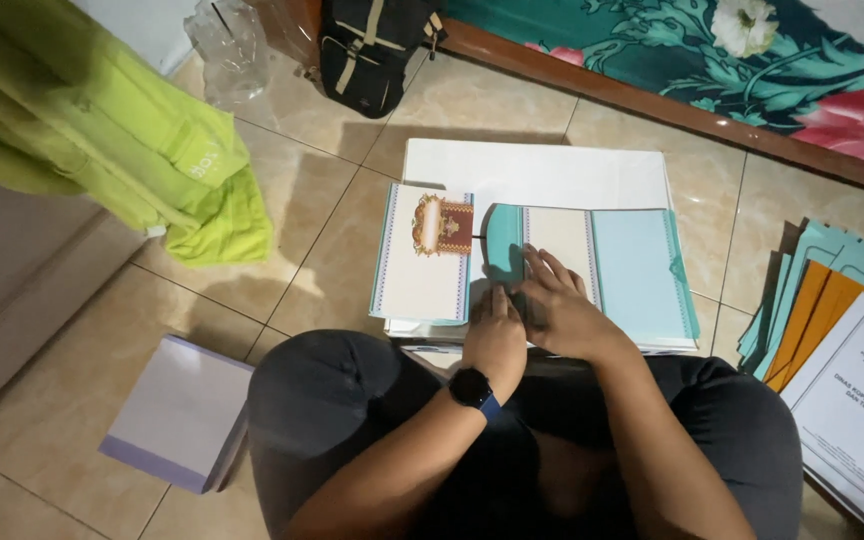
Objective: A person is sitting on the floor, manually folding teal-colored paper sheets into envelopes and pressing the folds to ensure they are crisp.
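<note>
The teal card (592, 265), lying open on a white stack (537, 165) on the tiled floor (322, 210), looks light, thin and easily creased, best pinched at an edge, and both hands, left (495, 335) and right (557, 305), press flat on its fold, fingers spread, gripping nothing, beside a bed (752, 60).

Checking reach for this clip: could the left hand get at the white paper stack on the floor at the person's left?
Probably yes. The left hand rests on the card, and bare tile lies between it and the paper stack; only the person's own knee sits near that path.
</note>
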